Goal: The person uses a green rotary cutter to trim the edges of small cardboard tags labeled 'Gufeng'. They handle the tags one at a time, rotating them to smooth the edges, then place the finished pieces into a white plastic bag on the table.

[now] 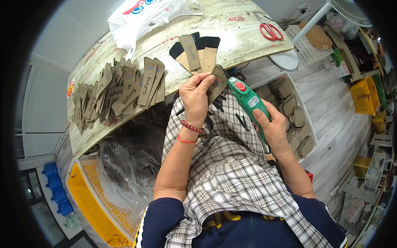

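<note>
Between the thumb and fingers of my left hand is a khaki fabric tab with a round emblem, held up over my lap. My right hand wraps round a green handheld electric cutter with a red button; its dark head is close beside the tab's edge. Whether blade and fabric touch, I cannot tell. Just beyond, several tabs with black and beige backs lie fanned on the table. Dark scraps lie on the checked apron across my lap.
Many similar tabs are piled at the left of the worn table. Red-handled scissors and a white plastic bag lie farther back. At right stands a bin of fabric pieces; at lower left, a yellow crate.
</note>
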`<state>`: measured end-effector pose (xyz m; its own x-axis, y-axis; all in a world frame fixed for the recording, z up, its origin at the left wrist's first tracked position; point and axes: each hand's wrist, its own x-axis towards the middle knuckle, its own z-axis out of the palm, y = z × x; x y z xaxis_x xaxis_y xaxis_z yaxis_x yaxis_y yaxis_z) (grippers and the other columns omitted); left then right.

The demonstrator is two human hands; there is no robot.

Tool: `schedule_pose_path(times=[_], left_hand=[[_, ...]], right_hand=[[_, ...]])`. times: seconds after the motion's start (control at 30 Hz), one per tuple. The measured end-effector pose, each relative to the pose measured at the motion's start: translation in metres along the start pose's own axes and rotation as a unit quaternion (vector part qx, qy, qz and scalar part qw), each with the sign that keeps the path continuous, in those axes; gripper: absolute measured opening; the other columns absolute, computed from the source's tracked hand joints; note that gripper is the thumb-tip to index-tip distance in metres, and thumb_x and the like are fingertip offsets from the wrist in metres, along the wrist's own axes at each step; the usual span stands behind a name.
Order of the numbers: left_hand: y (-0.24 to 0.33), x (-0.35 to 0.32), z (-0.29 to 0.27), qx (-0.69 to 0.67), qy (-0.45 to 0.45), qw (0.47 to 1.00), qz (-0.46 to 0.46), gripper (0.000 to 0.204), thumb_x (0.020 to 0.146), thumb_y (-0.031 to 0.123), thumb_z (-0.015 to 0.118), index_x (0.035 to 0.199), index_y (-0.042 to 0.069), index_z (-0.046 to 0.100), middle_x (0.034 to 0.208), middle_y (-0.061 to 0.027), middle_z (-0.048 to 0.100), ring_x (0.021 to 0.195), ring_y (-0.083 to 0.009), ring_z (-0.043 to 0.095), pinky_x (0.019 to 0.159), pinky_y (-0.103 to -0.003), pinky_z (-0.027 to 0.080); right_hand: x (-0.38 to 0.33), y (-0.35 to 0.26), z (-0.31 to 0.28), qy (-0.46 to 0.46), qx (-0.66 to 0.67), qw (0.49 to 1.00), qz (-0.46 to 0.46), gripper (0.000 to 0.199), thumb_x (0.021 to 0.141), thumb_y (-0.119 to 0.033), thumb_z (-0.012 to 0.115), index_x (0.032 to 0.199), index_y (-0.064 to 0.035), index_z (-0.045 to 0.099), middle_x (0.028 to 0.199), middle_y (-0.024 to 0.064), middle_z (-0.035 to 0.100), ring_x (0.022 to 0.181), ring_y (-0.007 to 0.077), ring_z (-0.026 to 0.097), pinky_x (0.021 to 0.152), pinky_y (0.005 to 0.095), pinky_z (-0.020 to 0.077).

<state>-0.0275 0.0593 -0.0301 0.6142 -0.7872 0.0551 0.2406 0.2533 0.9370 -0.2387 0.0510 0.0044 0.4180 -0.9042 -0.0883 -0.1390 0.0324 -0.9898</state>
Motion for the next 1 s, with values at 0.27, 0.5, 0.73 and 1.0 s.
schedule_pose_path(times=[0.27, 0.5, 0.73, 1.0], left_hand=[[0.009, -0.005, -0.005, 0.086, -0.05, 0.995, -0.001, 0.009, 0.085, 0.001, 0.067, 0.092, -0.001, 0.072, 0.081, -0.0016, 0.069, 0.07, -0.0064, 0.061, 0.065, -0.02, 0.048], [0.05, 0.025, -0.05, 0.231, 0.004, 0.97, 0.072, 0.01, 0.086, 0.007, 0.067, 0.089, -0.001, 0.071, 0.073, -0.0016, 0.066, 0.065, -0.006, 0.057, 0.061, -0.022, 0.046], [0.056, 0.081, -0.081, 0.679, 0.204, 0.628, 0.323, 0.017, 0.082, 0.02, 0.071, 0.091, 0.006, 0.069, 0.09, -0.0082, 0.063, 0.087, -0.0228, 0.06, 0.081, -0.036, 0.046], [-0.022, 0.162, -0.009, 0.675, 0.17, 0.718, 0.022, 0.051, 0.074, 0.049, 0.072, 0.101, 0.007, 0.068, 0.119, -0.0171, 0.051, 0.115, -0.0348, 0.046, 0.098, -0.045, 0.035]], right_hand=[[0.005, -0.005, 0.0, -0.008, 0.004, 1.0, -0.02, 0.044, 0.09, -0.032, 0.067, 0.12, 0.0003, 0.06, 0.077, -0.0001, 0.06, 0.06, 0.0038, 0.049, 0.051, 0.0203, 0.0414], [0.009, 0.004, -0.004, 0.006, -0.003, 1.0, -0.014, 0.044, 0.09, -0.032, 0.067, 0.119, 0.0, 0.061, 0.077, -0.0002, 0.06, 0.059, 0.004, 0.049, 0.051, 0.0206, 0.0411], [0.007, 0.014, -0.006, 0.024, -0.01, 1.0, 0.014, 0.046, 0.09, -0.035, 0.067, 0.12, -0.0009, 0.061, 0.08, -0.0002, 0.061, 0.062, 0.0043, 0.051, 0.052, 0.0206, 0.0427], [0.009, 0.019, -0.008, 0.033, -0.028, 0.999, 0.022, 0.047, 0.09, -0.035, 0.066, 0.121, 0.0, 0.06, 0.081, 0.0024, 0.062, 0.062, 0.0058, 0.053, 0.052, 0.0219, 0.0438]])
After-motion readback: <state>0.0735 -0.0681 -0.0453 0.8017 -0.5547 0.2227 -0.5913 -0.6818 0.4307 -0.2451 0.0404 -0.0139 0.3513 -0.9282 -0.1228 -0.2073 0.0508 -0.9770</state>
